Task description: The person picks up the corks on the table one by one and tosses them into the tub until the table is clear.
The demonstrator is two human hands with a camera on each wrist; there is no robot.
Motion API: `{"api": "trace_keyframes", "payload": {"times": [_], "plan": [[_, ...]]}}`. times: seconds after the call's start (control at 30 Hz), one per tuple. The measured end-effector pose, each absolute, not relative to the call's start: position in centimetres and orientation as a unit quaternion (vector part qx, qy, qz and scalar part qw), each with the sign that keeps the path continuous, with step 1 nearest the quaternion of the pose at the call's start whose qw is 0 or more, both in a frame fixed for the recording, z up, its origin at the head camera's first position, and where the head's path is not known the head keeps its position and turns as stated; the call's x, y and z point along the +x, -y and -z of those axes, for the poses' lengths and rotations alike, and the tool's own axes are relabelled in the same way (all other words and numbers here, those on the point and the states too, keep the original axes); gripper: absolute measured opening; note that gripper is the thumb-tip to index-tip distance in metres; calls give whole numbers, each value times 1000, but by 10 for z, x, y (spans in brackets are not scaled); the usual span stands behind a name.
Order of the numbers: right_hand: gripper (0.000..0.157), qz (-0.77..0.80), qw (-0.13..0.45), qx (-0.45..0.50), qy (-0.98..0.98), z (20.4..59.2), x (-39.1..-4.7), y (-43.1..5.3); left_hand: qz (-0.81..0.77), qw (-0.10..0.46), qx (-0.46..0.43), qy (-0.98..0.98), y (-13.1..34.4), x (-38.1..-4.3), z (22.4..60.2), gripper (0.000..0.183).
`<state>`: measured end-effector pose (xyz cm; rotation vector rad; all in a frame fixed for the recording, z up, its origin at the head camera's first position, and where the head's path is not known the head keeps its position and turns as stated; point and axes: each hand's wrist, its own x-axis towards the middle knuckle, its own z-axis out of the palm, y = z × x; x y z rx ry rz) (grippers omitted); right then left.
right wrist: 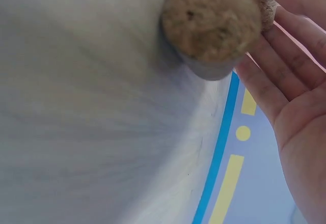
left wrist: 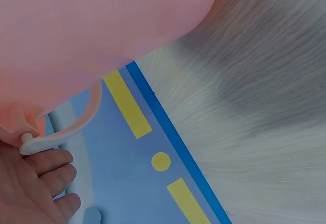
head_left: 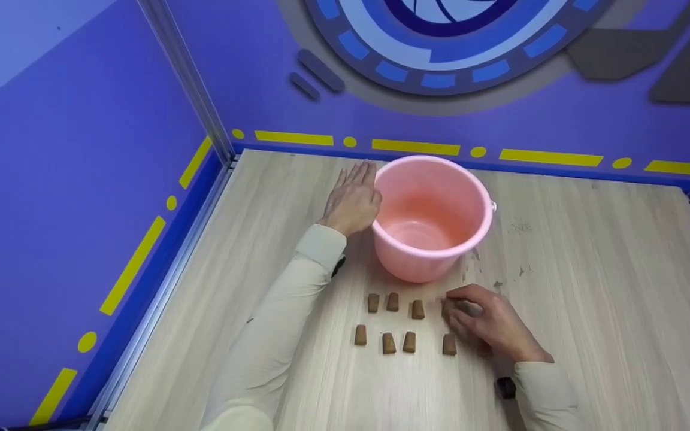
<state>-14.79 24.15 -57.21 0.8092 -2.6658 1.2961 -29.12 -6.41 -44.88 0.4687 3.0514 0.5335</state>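
Observation:
A pink bucket [head_left: 417, 263] stands upright on the table, its inside showing bare. At its left rim my left hand [head_left: 352, 200] rests with fingers straight; in the left wrist view, the fingers [left wrist: 58, 175] lie just beside the bucket's handle [left wrist: 84, 119]. In front of the bucket, my right hand [head_left: 495, 320] pinches a tapered cork stopper [right wrist: 265, 5] between thumb and fingers. Several similar cork stoppers [head_left: 409, 342] stand in two loose rows to its left. Another cork stopper [right wrist: 211, 23] is close below the right palm, mostly hidden by the wrist in the head view.
The pale wood table [head_left: 608, 287] meets a blue-purple wall [head_left: 249, 72] at the back and another wall [head_left: 51, 209] at the left. A metal rail [head_left: 159, 269] runs along the left edge. Dark smudges [head_left: 521, 227] mark the surface right of the bucket.

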Motion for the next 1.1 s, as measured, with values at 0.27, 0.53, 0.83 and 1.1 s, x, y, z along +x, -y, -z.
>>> {"api": "trace_keyframes", "payload": {"times": [0.27,0.53,0.83,1.1], "plan": [[34,-424,70,263,864,566,-147,-244,-172,-2,157,-972,65,-291,450,62],[38,-422,114,258,862,558,-149,-249,-170,-4,160,-972,66,-291,450,62],[40,-407,150,257,864,545,-149,-252,-171,2,155,-973,65,-291,449,62],[41,-394,181,268,860,531,-148,-256,-166,1,152,-974,64,-291,449,62]]}}
